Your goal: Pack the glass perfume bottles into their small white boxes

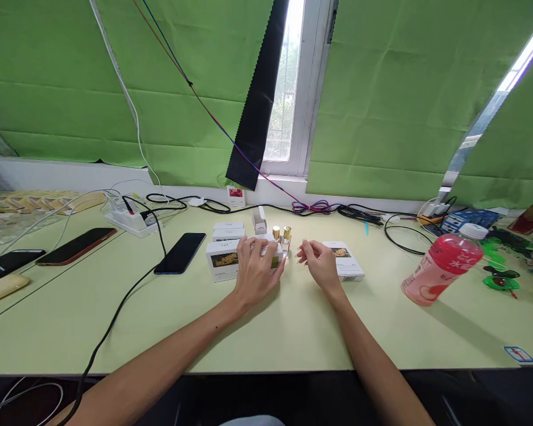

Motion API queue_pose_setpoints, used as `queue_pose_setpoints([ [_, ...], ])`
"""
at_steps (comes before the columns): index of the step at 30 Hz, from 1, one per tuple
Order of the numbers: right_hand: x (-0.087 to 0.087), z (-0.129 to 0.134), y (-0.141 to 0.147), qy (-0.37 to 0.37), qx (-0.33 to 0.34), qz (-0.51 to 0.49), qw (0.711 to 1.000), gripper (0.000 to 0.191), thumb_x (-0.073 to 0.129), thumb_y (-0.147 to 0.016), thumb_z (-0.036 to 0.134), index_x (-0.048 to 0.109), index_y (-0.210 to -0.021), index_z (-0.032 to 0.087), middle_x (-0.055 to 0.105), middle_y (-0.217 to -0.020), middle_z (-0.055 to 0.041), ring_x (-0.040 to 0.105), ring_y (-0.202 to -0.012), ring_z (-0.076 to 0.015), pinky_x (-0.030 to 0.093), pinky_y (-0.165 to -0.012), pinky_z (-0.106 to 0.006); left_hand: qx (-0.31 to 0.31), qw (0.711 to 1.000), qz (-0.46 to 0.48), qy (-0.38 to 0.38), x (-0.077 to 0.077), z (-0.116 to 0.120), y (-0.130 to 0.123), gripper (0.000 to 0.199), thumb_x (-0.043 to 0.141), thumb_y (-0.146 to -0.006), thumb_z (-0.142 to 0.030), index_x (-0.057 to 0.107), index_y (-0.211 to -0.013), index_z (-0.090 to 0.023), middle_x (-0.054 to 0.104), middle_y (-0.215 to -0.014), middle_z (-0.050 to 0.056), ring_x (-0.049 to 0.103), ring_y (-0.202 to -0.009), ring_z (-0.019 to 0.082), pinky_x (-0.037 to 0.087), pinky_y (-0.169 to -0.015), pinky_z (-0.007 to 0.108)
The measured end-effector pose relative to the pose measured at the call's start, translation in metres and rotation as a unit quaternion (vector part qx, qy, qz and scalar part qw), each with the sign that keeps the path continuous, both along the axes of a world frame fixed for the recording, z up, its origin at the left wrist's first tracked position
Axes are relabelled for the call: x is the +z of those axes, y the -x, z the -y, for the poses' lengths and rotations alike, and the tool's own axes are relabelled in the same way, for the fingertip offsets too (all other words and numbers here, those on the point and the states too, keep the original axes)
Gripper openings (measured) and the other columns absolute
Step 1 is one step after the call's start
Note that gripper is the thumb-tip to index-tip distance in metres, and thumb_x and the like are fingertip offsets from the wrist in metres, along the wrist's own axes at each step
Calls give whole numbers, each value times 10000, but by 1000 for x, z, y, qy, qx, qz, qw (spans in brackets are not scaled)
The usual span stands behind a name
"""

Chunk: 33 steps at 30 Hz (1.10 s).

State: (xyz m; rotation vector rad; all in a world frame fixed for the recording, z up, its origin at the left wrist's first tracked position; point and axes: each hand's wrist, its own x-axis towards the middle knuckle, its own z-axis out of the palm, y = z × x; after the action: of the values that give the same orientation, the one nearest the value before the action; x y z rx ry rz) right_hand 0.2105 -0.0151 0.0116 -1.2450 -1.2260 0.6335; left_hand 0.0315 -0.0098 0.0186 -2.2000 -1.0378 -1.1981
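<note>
My left hand (257, 269) rests with fingers spread over a white box (223, 260) that has a picture on its front. Its thumb side is beside small glass bottles with gold caps (286, 234). Behind the box are smaller white boxes (228, 231) and a small white box with its flap up (259, 222). My right hand (320, 261) is held with curled fingers between the bottles and a flat white box (349, 263); what its fingers hold, if anything, is too small to make out.
A dark phone (180, 253) lies left of the boxes, near a black cable and a power strip (133, 219). Two more phones lie farther left. A pink drink bottle (444, 266) stands tilted in view at the right. Another person's hand shows at the far right edge.
</note>
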Motion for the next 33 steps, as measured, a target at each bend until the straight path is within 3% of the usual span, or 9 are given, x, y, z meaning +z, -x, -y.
queue_pose_setpoints([
  [5,-2,0,-3,-56,-108,100,988,259,538,-884,410,641,-791,192,725,-751,-65,681,-717,-211,502,-712,-324,7,1000,-3,-11,1,-1,0,205,628,-894,-278,642,-1063,-162,609,-1070,140,445,-1067,318,355,-1038,545],
  [9,-5,-2,-5,-68,-133,139,979,204,519,-874,353,641,-863,191,720,-788,-68,665,-712,-207,503,-712,-331,4,1000,-2,-7,2,-1,0,198,621,-905,-277,644,-1066,-165,600,-1076,145,443,-1060,315,386,-980,514],
  [14,-14,-5,-3,-49,-103,185,976,231,531,-870,320,630,-1028,182,708,-824,-58,651,-723,-204,505,-725,-341,0,1000,0,-6,1,-1,0,172,606,-926,-265,646,-1070,-179,602,-1079,137,452,-1070,311,399,-946,482],
  [25,-31,-11,6,-59,-34,247,967,537,558,-857,293,454,-1371,180,630,-1009,-92,615,-796,-207,532,-694,-334,2,1000,-5,28,-1,-3,0,236,608,-928,-273,632,-1144,-183,579,-1150,152,459,-1107,317,442,-949,471],
  [33,-40,-12,15,-60,-12,286,956,694,537,-890,244,294,-1539,281,532,-1177,-116,620,-748,-186,575,-716,-376,51,993,-93,60,-2,1,0,689,758,-715,-154,525,-1360,-219,483,-1353,184,408,-1309,396,311,-1128,630],
])
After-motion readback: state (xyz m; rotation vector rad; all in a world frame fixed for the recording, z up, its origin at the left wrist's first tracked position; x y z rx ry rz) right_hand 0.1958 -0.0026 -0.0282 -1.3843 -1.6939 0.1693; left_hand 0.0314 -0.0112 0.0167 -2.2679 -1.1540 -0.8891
